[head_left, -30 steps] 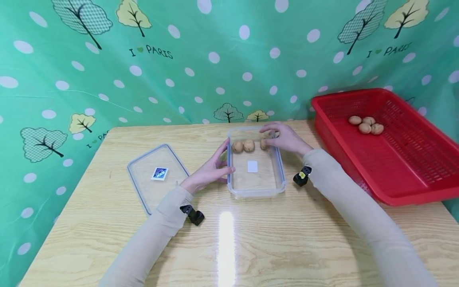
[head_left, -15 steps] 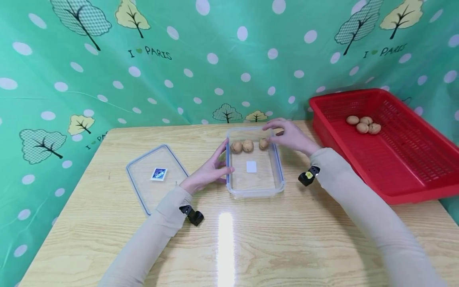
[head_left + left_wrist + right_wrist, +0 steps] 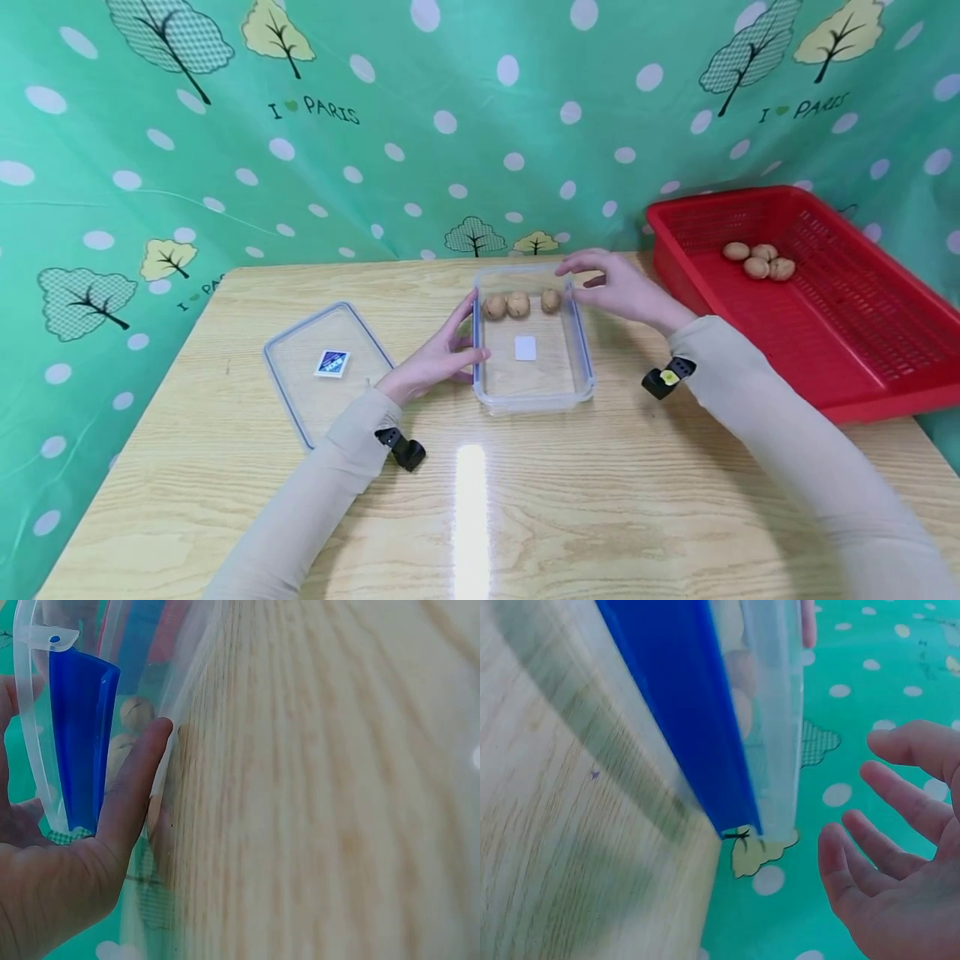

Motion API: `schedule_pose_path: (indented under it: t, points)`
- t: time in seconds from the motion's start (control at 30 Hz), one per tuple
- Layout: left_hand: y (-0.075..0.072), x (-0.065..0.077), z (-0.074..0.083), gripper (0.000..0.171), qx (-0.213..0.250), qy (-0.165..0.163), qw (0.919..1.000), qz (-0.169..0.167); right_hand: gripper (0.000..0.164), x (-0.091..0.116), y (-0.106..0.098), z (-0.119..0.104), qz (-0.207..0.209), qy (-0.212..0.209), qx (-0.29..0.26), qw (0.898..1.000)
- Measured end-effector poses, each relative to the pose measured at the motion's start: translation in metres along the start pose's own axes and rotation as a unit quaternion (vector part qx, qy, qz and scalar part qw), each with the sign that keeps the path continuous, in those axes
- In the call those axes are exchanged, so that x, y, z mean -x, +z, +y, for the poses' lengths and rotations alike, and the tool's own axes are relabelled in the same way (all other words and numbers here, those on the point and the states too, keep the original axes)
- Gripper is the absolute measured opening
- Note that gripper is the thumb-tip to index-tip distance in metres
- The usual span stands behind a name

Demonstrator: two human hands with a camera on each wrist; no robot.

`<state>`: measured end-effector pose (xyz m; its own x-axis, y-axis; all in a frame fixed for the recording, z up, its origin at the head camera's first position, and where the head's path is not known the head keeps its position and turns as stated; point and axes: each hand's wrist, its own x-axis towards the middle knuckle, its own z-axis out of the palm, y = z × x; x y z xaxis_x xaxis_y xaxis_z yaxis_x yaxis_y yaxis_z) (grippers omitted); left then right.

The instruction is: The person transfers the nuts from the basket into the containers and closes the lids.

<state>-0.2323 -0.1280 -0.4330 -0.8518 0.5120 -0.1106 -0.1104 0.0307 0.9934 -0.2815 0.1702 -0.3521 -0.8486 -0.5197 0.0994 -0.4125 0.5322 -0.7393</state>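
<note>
A clear plastic food container point(image 3: 536, 403) lies lidless on the table, its inside toward the head camera. Three walnuts point(image 3: 518, 304) form a row at its far end: two side by side at the left, one apart at the right. With fingers and thumb spread, my left hand point(image 3: 435, 363) rests against the container's left side; the left wrist view shows the fingers beside a blue latch flap point(image 3: 82, 742). Just off the far right corner is my right hand point(image 3: 622, 289). Its fingers are loosely bent with nothing between them, apart from the container wall in the right wrist view.
Right of the container stands a red plastic basket point(image 3: 802, 350) with several walnuts point(image 3: 757, 267) at its far end. The clear lid point(image 3: 300, 392), blue-edged with a blue label point(image 3: 332, 363), lies at the left, partly under the left forearm. Green printed cloth point(image 3: 375, 192) hangs behind the table.
My right hand has let go of the rightmost walnut and drawn back to the right, out past the container's rim. The left hand has stayed at the container's side.
</note>
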Motion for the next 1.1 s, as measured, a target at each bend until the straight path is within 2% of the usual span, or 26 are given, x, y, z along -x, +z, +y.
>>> schedule_pose_path:
  t: [0.2,0.43,0.87,1.1]
  points:
    - [0.0,0.0,-0.001,0.094,-0.005,0.001,1.0,-0.002,0.033,0.009,-0.004,-0.009,-0.009,-0.018,0.007,1.0]
    - [0.001,0.0,-0.001,0.093,0.01,-0.007,0.9999,-0.004,0.034,0.02,-0.017,-0.013,-0.018,-0.041,0.042,0.998]
    - [-0.001,-0.001,0.001,0.094,-0.002,-0.002,1.0,0.002,0.035,0.035,-0.045,-0.01,-0.025,0.007,0.072,0.997]
    - [0.001,-0.001,0.002,0.094,-0.003,-0.006,1.0,0.003,0.036,0.045,-0.071,-0.014,0.003,-0.006,0.097,0.995]
